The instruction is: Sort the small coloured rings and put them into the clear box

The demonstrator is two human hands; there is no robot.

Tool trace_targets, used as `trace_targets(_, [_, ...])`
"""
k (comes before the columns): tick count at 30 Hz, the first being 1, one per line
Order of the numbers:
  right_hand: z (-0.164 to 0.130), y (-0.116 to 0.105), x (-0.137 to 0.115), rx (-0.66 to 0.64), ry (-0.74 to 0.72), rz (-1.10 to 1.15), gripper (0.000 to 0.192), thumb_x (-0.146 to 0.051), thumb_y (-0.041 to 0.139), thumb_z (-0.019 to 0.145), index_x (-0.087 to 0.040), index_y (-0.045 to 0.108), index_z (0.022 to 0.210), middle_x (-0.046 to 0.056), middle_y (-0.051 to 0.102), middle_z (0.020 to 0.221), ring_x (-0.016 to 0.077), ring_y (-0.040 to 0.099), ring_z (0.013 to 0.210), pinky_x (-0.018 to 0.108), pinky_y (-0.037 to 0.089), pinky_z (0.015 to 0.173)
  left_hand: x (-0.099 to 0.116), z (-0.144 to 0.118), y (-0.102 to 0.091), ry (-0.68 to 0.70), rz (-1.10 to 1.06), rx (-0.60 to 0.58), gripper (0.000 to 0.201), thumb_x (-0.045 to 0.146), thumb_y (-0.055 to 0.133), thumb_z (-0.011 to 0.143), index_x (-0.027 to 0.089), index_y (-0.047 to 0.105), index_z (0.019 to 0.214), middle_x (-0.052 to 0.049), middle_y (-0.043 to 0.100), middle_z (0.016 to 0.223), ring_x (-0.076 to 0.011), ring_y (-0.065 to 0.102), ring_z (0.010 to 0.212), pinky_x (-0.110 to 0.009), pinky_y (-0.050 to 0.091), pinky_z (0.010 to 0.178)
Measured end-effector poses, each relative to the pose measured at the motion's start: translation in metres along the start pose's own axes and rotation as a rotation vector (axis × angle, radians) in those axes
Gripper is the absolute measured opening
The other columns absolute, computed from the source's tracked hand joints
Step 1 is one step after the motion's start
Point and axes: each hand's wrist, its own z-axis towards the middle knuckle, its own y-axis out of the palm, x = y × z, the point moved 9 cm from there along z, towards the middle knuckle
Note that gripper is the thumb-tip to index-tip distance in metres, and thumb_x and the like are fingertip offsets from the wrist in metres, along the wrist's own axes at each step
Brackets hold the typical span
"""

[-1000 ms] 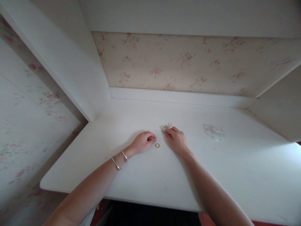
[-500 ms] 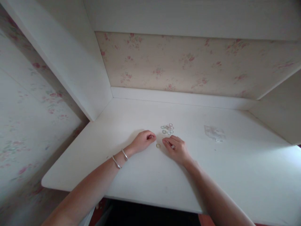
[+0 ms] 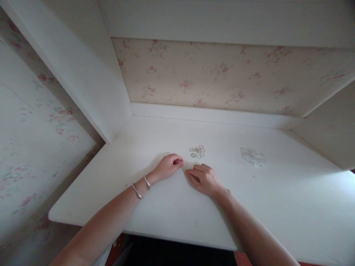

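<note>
My left hand (image 3: 169, 164), with two silver bangles (image 3: 147, 182) on its wrist, rests on the white desk with fingertips pinched together. What it holds, if anything, is too small to make out. Close by on the right, my right hand (image 3: 203, 179) has its thumb and forefinger closed on a small yellowish ring (image 3: 186, 171), mostly hidden by the fingertips. The two hands are a short gap apart. Just beyond them lies a loose cluster of several small thin rings (image 3: 199, 150), pale, greenish and pinkish, some overlapping.
A crumpled clear plastic bag (image 3: 253, 156) lies on the desk (image 3: 166, 207) to the right. White panels stand at the left and right, and a low white ledge (image 3: 216, 115) runs along the back below floral wallpaper.
My right hand has moved a little left and toward me, and its fingertips have closed on the yellowish ring that lay alone on the desk. My left hand stays put.
</note>
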Motion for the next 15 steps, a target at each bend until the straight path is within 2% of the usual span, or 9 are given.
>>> trace_targets(5, [0.001, 0.0, 0.001, -0.015, 0.01, 0.008, 0.027, -0.026, 0.043, 0.092, -0.023, 0.069, 0.09, 0.002, 0.06, 0.072, 0.0121, 0.05, 0.065, 0.025, 0.034, 0.067, 0.0, 0.0, -0.001, 0.016, -0.002, 0.009, 0.02, 0.032, 0.054, 0.083, 0.016, 0.067, 0.084, -0.002, 0.064, 0.081, -0.0122, 0.054, 0.071, -0.023, 0.042, 0.067])
trace_targets(8, [0.0, -0.007, 0.011, 0.05, 0.076, 0.026, 0.027, -0.027, 0.044, 0.091, -0.023, 0.07, 0.088, 0.002, 0.06, 0.07, 0.0122, 0.05, 0.064, 0.025, 0.035, 0.067, -0.001, 0.001, 0.001, 0.015, 0.006, 0.004, 0.022, 0.033, 0.053, 0.084, 0.016, 0.067, 0.085, -0.002, 0.065, 0.081, -0.0127, 0.055, 0.071, -0.024, 0.042, 0.066])
trace_targets(15, [-0.012, -0.032, 0.067, 0.303, 0.41, 0.097, 0.026, -0.031, 0.046, 0.089, -0.021, 0.071, 0.089, 0.002, 0.063, 0.071, 0.012, 0.055, 0.063, 0.023, 0.038, 0.061, 0.006, 0.012, 0.012, 0.037, 0.114, 0.013, 0.021, 0.03, 0.049, 0.085, 0.017, 0.066, 0.085, -0.003, 0.065, 0.083, -0.0134, 0.057, 0.074, -0.024, 0.043, 0.067])
